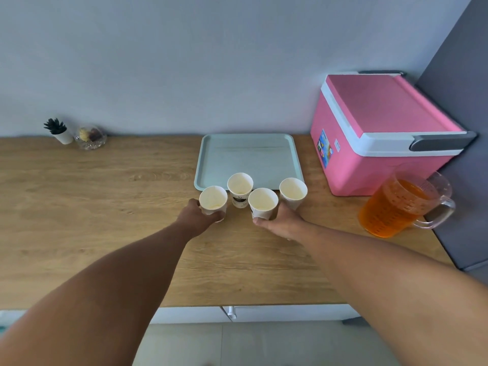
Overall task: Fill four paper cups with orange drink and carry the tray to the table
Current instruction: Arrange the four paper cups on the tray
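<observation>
Left hand [203,215]: wrapped round the leftmost cup [213,199], fingers curled at its base, cup upright on the counter [105,207].
Right hand [280,220]: clasping the front-centre cup [262,203], thumb across the near side, fingers round the far side.
Other cups: back cup [240,188] with a dark printed logo, standing at the tray's near edge; rightmost cup [293,192] just beside the right hand, untouched.
Cup contents: pale insides showing in all four, no orange visible in any.
Tray [248,154]: pale green, flat on the counter just behind the cluster of cups, against the wall.
Pitcher [396,207]: clear plastic with a handle, holding orange drink, well filled, at the right end of the counter, apart from both hands.
Cooler [380,128]: pink box with white trim and a grey handle, lid down, right of the tray and behind the pitcher.
Far left by the wall: small potted plant [59,130] and a glass bowl [91,138] side by side.
</observation>
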Motion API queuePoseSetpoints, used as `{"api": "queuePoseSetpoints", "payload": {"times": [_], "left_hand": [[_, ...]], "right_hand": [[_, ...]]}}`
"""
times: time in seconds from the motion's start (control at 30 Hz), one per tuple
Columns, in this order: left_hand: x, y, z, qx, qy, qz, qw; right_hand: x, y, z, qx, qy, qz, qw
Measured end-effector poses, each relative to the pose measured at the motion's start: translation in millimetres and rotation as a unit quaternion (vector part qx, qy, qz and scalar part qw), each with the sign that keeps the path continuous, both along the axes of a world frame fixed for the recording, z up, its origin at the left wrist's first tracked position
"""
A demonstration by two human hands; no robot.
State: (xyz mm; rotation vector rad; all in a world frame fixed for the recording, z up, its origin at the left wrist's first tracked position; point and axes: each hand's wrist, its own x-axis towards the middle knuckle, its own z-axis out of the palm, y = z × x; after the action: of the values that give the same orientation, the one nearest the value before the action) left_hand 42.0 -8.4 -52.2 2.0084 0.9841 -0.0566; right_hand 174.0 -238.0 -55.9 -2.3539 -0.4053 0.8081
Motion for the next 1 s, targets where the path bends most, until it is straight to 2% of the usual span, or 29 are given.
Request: {"api": "queuePoseSetpoints", "payload": {"times": [0.17,0.37,0.6,1.0], "left_hand": [[4,-1,-5,-0.004,-0.049,-0.032,0.998],[6,-3,-6,-0.012,-0.063,-0.023,0.998],[-3,-4,-6,-0.021,-0.073,-0.027,0.997],[-20,-4,40,0.021,-0.111,-0.052,0.992]], "right_hand": [[0,9,0,-0.027,0.013,-0.022,0.999],[-3,7,-4,0.032,0.016,-0.046,0.998],[-14,-6,0,0.05,0.012,-0.061,0.997],[-22,-3,44,0.094,-0.028,-0.045,0.994]]}}
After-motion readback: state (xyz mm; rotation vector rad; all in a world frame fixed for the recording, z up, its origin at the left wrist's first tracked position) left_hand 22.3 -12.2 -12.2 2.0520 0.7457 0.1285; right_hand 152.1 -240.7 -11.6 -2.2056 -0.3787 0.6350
